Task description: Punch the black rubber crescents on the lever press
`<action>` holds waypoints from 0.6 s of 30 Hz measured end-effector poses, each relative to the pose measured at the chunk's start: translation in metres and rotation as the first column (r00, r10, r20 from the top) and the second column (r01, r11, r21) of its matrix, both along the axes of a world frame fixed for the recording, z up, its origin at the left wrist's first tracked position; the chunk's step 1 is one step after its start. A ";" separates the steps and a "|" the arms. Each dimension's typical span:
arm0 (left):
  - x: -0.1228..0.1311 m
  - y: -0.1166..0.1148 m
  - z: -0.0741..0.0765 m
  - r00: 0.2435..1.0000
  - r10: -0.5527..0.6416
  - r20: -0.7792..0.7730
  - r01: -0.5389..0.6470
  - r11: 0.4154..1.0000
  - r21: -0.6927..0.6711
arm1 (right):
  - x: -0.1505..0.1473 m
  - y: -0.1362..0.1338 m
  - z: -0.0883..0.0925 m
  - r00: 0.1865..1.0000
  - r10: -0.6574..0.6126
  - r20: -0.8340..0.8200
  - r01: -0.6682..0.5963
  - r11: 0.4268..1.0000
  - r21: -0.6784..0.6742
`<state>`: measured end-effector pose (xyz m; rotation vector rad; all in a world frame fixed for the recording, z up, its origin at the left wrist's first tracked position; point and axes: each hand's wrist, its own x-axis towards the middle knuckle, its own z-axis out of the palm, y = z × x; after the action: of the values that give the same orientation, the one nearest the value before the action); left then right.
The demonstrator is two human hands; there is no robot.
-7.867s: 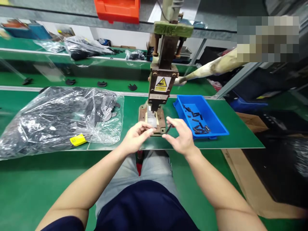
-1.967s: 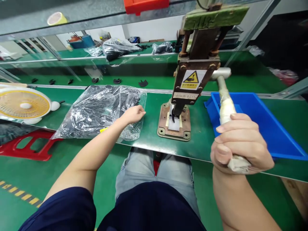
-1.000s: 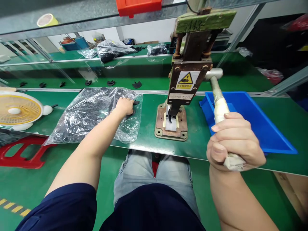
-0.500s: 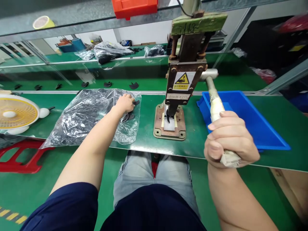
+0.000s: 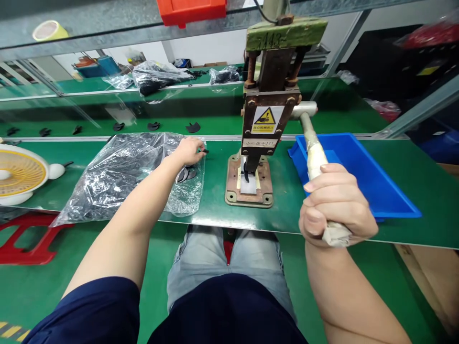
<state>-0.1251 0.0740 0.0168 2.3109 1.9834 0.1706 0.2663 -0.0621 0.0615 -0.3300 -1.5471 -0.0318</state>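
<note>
My right hand is wrapped round the cloth-bound lever handle of a hand press, pulled down towards me. The press head sits low over its base plate, where a small black part stands on a white pad. My left hand rests at the mouth of a clear plastic bag full of flat black parts. Its fingers pinch a small black piece. More black pieces lie just under that hand.
A blue bin stands right of the press. A small yellow fan sits at the far left, a red stool below it. Black parts lie along the conveyor belt behind. An orange bin hangs overhead.
My left hand has reached into the bag's mouth and now comes out pinching a small black piece. My right hand keeps hold of the lowered lever.
</note>
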 end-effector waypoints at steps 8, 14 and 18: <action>0.045 -0.059 -0.019 0.682 0.076 0.727 -0.039 0.997 -0.067 | -0.003 -0.001 0.000 1.000 -0.006 -0.015 0.006 1.000 0.003; 0.057 -0.084 -0.033 0.971 -0.094 0.218 0.098 0.995 -0.010 | -0.002 -0.002 0.002 1.000 -0.018 0.001 0.018 1.000 0.007; 0.055 -0.077 -0.023 0.973 -0.049 0.224 0.063 0.996 -0.059 | -0.003 -0.002 0.002 1.000 -0.017 -0.002 0.017 1.000 0.001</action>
<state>-0.0698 -0.0034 -0.0065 2.1956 1.7874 0.3384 0.2634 -0.0646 0.0634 -0.3424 -1.5422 -0.0462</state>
